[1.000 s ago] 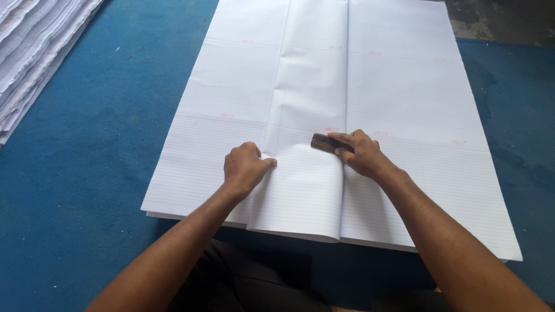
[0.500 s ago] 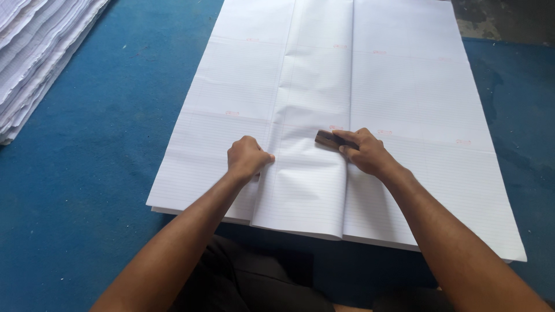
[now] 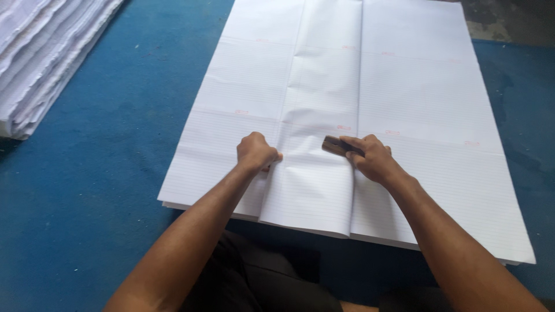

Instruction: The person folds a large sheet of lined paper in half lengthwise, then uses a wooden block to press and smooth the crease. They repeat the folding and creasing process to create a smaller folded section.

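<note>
Carpet (image 3: 104, 173), blue, is spread under everything, and a second pile (image 3: 40, 58) of white sheets is seen at the upper left, well apart from the work. Paper (image 3: 416, 104), a large stack of ruled white sheets, lies flat in the middle of the carpet, its near edge just in front of the person's knees. The top sheet (image 3: 321, 115) is folded over toward the centre, so that a narrower panel runs lengthwise down the stack.

The sheet is judged light, thin and limp: it is likely to buckle if lifted by one corner, to crease for good where pressed, and to slide easily over the sheet beneath. It is best held flat under a palm or taken by an edge with both hands.

The left hand (image 3: 256, 153) is closed into a loose fist, pressed down on the left fold. The right hand (image 3: 370, 157) is wrapped around a small dark block (image 3: 335, 144), which is laid against the right fold.
</note>
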